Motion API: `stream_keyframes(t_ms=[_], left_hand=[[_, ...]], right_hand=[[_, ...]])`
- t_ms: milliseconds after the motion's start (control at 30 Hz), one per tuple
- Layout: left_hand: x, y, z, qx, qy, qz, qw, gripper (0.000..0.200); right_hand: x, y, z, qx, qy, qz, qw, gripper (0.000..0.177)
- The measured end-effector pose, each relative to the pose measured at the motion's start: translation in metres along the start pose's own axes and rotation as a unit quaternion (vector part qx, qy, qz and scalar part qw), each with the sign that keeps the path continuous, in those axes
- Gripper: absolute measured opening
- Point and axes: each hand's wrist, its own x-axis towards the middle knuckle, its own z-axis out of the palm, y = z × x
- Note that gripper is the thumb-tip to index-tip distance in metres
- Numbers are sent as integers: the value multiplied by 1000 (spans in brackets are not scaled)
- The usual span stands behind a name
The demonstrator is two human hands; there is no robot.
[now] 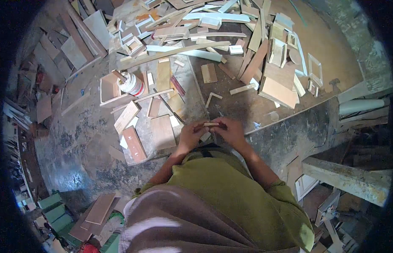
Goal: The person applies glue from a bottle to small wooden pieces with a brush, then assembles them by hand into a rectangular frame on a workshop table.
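Note:
Close to my body, at the table's near edge, both hands hold a small wooden piece [211, 124] between them. My left hand [191, 135] pinches its left end, and my right hand [231, 133] grips the right end. The piece is light-coloured and short; its exact shape is partly covered by my fingers. Left of my left hand lies a flat square board [163, 131]. Just beyond my hands, an L-shaped wooden corner [213, 99] rests on the tabletop.
A white tub [132, 85] stands by an open wooden box [108, 87] on the left. Wood strips and offcuts [179, 51] pile up across the far side. A hammer [334, 84] lies at the right. More boards [97, 211] are on the floor at lower left.

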Motion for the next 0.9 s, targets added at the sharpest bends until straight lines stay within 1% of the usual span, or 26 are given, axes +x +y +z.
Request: stream_keyframes(t_ms=[133, 233, 333, 433, 533, 633, 733, 833, 900], left_hand=[[9, -19, 1, -76, 40, 24, 996, 26], [16, -27, -8, 35, 43, 4, 998, 28], [27, -37, -13, 43, 69, 58, 995, 30], [40, -26, -23, 139, 72, 39, 987, 36], [65, -16, -36, 251, -20, 90, 964, 59], [92, -8, -42, 366, -88, 203, 904, 87], [113, 9, -45, 363, -179, 159, 901, 102], [127, 4, -46, 357, -209, 190, 890, 103], [129, 4, -44, 352, -213, 188, 892, 102]], right_hand=[[0, 8, 10, 0, 57, 32, 998, 24], [3, 15, 8, 35, 64, 71, 995, 21], [9, 25, 12, 55, 73, 91, 992, 19], [14, 15, 15, -38, 122, 36, 991, 19], [24, 24, 25, -105, 147, -38, 983, 17], [29, 32, 33, -145, 158, -29, 976, 18], [30, 32, 34, -149, 175, -55, 972, 17], [31, 36, 36, -147, 167, -20, 975, 16], [32, 39, 39, -137, 182, -14, 974, 17]])
